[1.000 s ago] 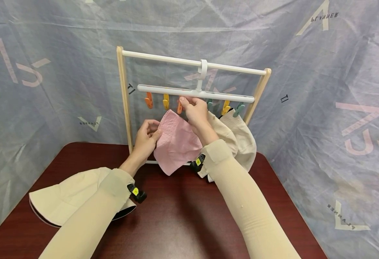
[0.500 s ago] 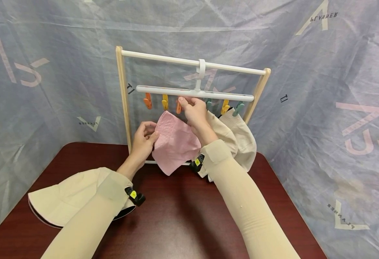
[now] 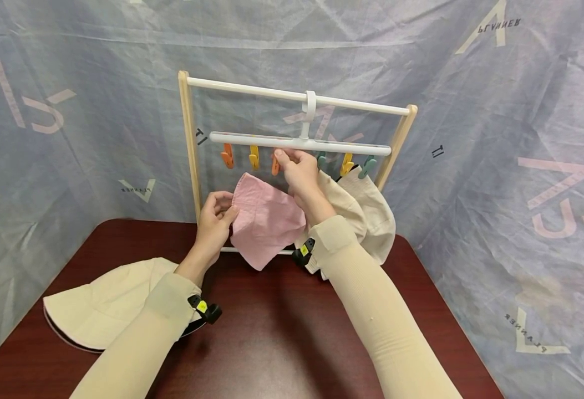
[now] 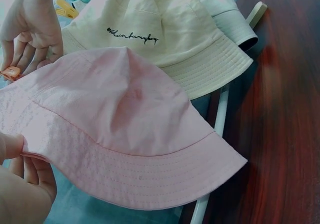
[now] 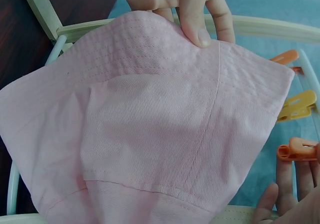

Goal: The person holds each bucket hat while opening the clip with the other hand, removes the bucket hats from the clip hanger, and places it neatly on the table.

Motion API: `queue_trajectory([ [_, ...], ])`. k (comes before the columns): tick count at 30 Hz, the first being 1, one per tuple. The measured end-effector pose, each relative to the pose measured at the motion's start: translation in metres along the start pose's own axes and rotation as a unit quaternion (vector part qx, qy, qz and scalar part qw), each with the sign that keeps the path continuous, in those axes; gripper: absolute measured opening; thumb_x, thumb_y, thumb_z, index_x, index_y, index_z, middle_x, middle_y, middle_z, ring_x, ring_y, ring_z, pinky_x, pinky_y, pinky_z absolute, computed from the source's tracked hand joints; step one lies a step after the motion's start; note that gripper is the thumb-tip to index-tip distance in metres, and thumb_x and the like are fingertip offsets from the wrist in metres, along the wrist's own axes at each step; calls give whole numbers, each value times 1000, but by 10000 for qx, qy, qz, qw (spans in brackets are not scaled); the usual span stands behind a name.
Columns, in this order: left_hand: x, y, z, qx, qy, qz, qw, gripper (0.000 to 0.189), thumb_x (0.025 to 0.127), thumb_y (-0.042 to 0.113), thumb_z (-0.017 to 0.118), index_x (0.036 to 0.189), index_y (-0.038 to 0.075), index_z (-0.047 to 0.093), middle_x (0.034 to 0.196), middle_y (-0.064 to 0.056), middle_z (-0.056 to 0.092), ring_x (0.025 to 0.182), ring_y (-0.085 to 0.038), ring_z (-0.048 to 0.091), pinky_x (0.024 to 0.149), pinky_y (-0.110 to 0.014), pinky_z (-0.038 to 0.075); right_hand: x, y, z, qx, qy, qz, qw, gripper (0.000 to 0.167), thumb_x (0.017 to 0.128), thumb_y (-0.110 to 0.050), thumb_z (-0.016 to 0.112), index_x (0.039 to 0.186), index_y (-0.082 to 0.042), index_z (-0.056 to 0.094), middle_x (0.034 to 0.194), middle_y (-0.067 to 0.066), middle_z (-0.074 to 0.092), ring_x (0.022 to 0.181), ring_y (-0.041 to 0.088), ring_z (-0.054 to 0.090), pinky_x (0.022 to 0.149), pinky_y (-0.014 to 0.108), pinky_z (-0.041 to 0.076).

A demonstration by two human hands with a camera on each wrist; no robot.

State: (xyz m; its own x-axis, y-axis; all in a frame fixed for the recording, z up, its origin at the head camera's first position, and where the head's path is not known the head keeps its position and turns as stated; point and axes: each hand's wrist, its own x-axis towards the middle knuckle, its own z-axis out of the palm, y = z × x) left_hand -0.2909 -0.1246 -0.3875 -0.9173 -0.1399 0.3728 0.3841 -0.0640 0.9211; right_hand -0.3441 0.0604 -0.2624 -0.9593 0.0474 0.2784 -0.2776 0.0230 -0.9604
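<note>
The left hand (image 3: pixel 214 224) pinches the brim of one pink hat (image 3: pixel 267 221) between thumb and fingers; the right hand (image 3: pixel 301 174) pinches the middle orange clip (image 3: pixel 275 165), third from the left of six along one white hanger (image 3: pixel 257 139); the pink hat is held up just below the clips, apart from the pinched one; the other five are one outer orange clip (image 3: pixel 227 156), two yellow clips (image 3: pixel 254 157) and two green clips (image 3: pixel 368 167); two hanging cream hats (image 3: pixel 376 216) overlap at the hanger's right end; the hanger hooks over one rack (image 3: pixel 189 122) with two wooden posts; a third cream hat (image 3: pixel 97 305) lies on the dark red table (image 3: pixel 252 343), partly behind the left sleeve (image 3: pixel 137 343).
</note>
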Motion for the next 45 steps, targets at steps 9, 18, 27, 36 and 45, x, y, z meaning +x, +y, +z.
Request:
queue_trajectory([
  [9, -4, -1, -3, -201, 81, -43, 9998, 28, 106, -2, 61, 132, 4, 53, 115, -6, 62, 98, -14, 62, 85, -20, 52, 1, 0, 1, -104, -14, 53, 9999, 27, 106, -21, 69, 120, 1, 76, 97, 5, 76, 93, 19, 69, 108, 46, 51],
  [18, -7, -3, -5, -372, 128, -81, 9992, 28, 106, -2, 60, 131, 7, 53, 116, -5, 62, 96, -13, 62, 86, -20, 52, 0, 0, 0, -74, -33, 40, 10000, 29, 106, -22, 69, 122, 1, 76, 103, 8, 76, 94, 19, 69, 109, 47, 51],
  [27, -10, -2, -7, -402, 160, -105, 9990, 27, 107, -1, 59, 132, 6, 53, 119, -6, 62, 100, -15, 62, 91, -21, 53, -1, 0, 0, 111, -73, -12, 9999, 30, 106, -19, 69, 124, 5, 73, 105, 11, 76, 89, 16, 67, 109, 50, 51],
  [36, -11, -1, -9, -403, 224, -135, 9988, 26, 106, -1, 60, 130, 7, 55, 120, -7, 62, 104, -17, 62, 92, -21, 52, -1, 0, 0, 202, -110, 33, 9997, 33, 106, -20, 68, 126, 5, 73, 105, 11, 75, 91, 15, 67, 103, 40, 54],
  [45, -11, -2, -10, -466, 214, -83, 9986, 26, 106, -1, 59, 131, 6, 54, 118, -6, 61, 101, -16, 61, 90, -21, 53, -1, 1, -1, 97, -113, 90, 9998, 35, 106, -24, 70, 130, 1, 73, 114, 10, 77, 100, 18, 70, 99, 29, 53],
])
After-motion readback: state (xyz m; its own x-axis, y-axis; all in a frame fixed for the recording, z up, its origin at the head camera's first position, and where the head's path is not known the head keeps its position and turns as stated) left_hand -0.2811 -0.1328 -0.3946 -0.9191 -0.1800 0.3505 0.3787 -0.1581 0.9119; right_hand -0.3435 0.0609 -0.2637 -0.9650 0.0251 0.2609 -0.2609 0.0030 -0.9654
